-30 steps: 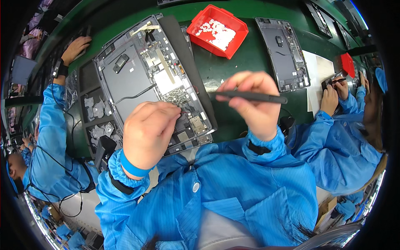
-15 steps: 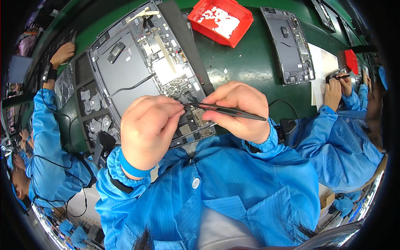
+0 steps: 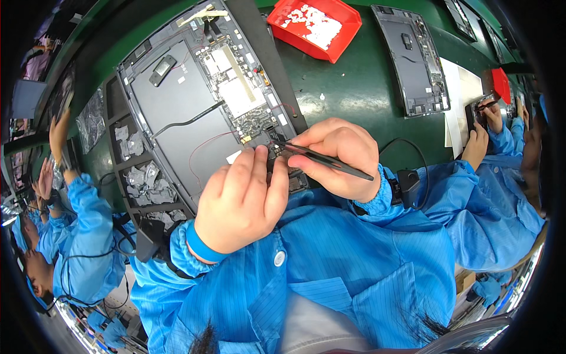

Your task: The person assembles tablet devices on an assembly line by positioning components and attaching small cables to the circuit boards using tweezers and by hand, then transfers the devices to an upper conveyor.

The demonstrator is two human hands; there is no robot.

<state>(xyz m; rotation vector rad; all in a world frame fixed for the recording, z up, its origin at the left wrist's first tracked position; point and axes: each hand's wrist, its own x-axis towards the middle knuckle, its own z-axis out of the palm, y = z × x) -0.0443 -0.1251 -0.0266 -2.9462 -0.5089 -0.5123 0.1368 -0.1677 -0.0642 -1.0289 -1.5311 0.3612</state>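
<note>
Before me lies a grey device housing [image 3: 177, 115], opened up and tilted. A circuit board [image 3: 254, 123] runs along its right side. My right hand [image 3: 345, 153] grips black tweezers [image 3: 339, 164], their tips down at the lower end of the board. Beside the tips, my left hand [image 3: 242, 194] rests with stretched fingers on the lower part of the housing, covering some of it. A thin red wire [image 3: 203, 143] loops across the housing near those fingers. Further up are a black cable [image 3: 188, 123] and a small black oblong part [image 3: 162, 69]. Whatever is under the left fingertips is hidden.
At the far side stands a red bin [image 3: 345, 44] with small white pieces. A black divided tray [image 3: 121, 171] holding crumpled grey pieces is left of the housing. Another opened housing [image 3: 407, 74] lies right. Co-workers in blue sit on both sides; a cable [image 3: 421, 156] curves beside my right wrist.
My left hand has gone from a pinch by the tweezer tips to stretched fingers on the housing, lower down. The red wire now shows looped. The left co-worker's arm has moved.
</note>
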